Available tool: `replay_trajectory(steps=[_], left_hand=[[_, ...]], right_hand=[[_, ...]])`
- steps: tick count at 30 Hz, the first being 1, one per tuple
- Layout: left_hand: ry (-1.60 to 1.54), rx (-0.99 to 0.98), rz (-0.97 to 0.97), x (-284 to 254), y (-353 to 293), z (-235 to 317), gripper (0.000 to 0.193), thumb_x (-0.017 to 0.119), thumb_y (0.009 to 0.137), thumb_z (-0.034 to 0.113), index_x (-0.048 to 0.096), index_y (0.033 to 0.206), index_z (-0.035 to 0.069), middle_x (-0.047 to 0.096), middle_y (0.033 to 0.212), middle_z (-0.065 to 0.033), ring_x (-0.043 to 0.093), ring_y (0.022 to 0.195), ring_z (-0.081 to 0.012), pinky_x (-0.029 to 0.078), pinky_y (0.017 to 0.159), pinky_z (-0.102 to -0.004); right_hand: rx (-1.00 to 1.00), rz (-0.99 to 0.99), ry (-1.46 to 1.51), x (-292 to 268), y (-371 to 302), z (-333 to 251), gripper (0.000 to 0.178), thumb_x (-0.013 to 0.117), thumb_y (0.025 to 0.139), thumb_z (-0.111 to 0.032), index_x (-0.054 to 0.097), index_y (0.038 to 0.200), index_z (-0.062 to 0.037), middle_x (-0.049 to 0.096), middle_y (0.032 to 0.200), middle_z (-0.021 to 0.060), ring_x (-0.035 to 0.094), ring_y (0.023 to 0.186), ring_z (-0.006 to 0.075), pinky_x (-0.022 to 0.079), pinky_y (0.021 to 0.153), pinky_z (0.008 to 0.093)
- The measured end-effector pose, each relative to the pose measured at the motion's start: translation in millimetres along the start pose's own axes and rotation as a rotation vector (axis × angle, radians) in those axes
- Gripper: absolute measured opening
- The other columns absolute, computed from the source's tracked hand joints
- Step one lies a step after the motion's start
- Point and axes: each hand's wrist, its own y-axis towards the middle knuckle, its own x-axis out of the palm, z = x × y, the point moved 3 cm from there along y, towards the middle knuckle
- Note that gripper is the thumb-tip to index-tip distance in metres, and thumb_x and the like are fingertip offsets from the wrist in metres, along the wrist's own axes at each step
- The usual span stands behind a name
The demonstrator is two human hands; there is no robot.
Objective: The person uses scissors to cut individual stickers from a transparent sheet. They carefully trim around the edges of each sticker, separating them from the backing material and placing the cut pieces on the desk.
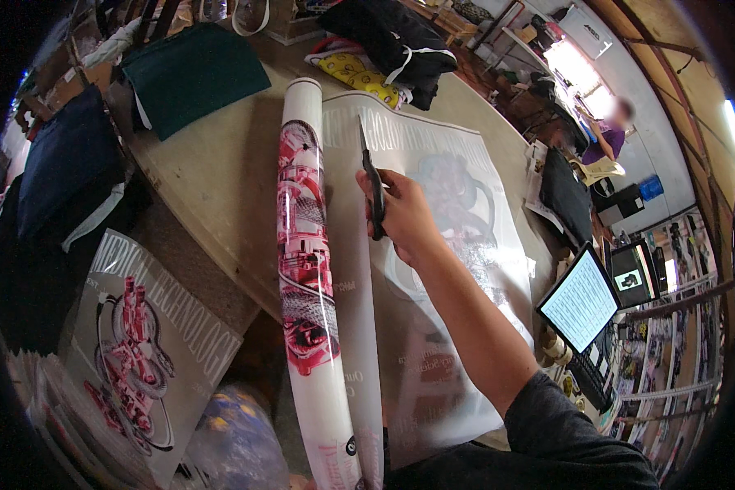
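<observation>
My right hand (pixel 408 214) is closed around the handles of black-handled scissors (pixel 371 184), blades pointing away from me. They are over a translucent printed film sheet (pixel 498 245) that lies across the table. Just left of them runs a long roll of printed film (pixel 305 245), glossy white with red and black pictures, its near end reaching toward me past the table edge. Only a sliver of my left hand (pixel 300 483) shows at the lower edge, against the roll's near end; it appears closed on it, most fingers out of sight.
A green folded cloth (pixel 196 77) and a dark pile with yellow fabric (pixel 355 73) lie on the table's far side. Another printed sheet (pixel 192 322) hangs lower left, near a plastic bag (pixel 237 441). To the right are a lit screen (pixel 581 286) and a seated person (pixel 604 139).
</observation>
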Motion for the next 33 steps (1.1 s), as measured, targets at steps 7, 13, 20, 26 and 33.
replay_trajectory(steps=[7, 13, 20, 26, 33], left_hand=[[-0.002, 0.009, 0.006, 0.3, 3.0, 2.7, 0.077, 0.069, 0.074, 0.041, 0.035, 0.133, 0.006, 0.053, 0.106, -0.0172, 0.056, 0.092, -0.0315, 0.049, 0.079, -0.0434], [-0.011, 0.035, 0.018, -2.1, 0.0, 3.7, 0.077, 0.069, 0.074, 0.041, 0.035, 0.134, 0.007, 0.053, 0.105, -0.0162, 0.056, 0.092, -0.0304, 0.049, 0.079, -0.0422], [-0.033, 0.001, -0.039, -2.6, -8.2, -8.2, 0.077, 0.069, 0.074, 0.041, 0.034, 0.134, 0.008, 0.053, 0.105, -0.0149, 0.056, 0.091, -0.029, 0.049, 0.078, -0.0408], [-0.35, 0.053, -0.38, -17.6, -43.8, -14.1, 0.077, 0.07, 0.074, 0.041, 0.034, 0.134, 0.009, 0.052, 0.104, -0.0138, 0.056, 0.09, -0.0278, 0.049, 0.078, -0.0396], [-0.294, 0.244, -0.194, 17.4, 7.0, -31.5, 0.058, 0.049, 0.086, 0.039, 0.046, 0.125, -0.004, 0.055, 0.116, -0.0146, 0.051, 0.106, -0.032, 0.042, 0.091, -0.0449]], right_hand=[[-0.008, 0.024, -0.032, -4.3, 17.3, 0.9, 0.037, 0.062, 0.088, -0.031, 0.059, 0.099, 0.0037, 0.05, 0.059, 0.0019, 0.046, 0.045, 0.0113, 0.038, 0.04, 0.027], [-0.053, -0.014, -0.051, 1.5, 25.2, -1.0, 0.038, 0.062, 0.088, -0.032, 0.06, 0.097, 0.0041, 0.053, 0.06, 0.0041, 0.046, 0.044, 0.0119, 0.038, 0.04, 0.0278], [-0.261, 0.072, -0.353, -23.3, 94.7, -16.6, 0.032, 0.064, 0.086, -0.029, 0.062, 0.093, 0.0015, 0.056, 0.06, 0.0051, 0.049, 0.045, 0.011, 0.04, 0.04, 0.0297], [-0.276, -0.115, -0.244, -26.2, -32.6, -27.6, 0.04, 0.065, 0.086, -0.02, 0.052, 0.119, -0.0012, 0.057, 0.06, 0.0062, 0.051, 0.049, 0.0093, 0.041, 0.042, 0.0288], [-0.073, 0.192, 0.026, -192.6, -222.5, 2.3, 0.052, 0.063, 0.085, -0.008, 0.042, 0.133, -0.0087, 0.052, 0.072, 0.0008, 0.05, 0.055, 0.0065, 0.043, 0.044, 0.0214]])
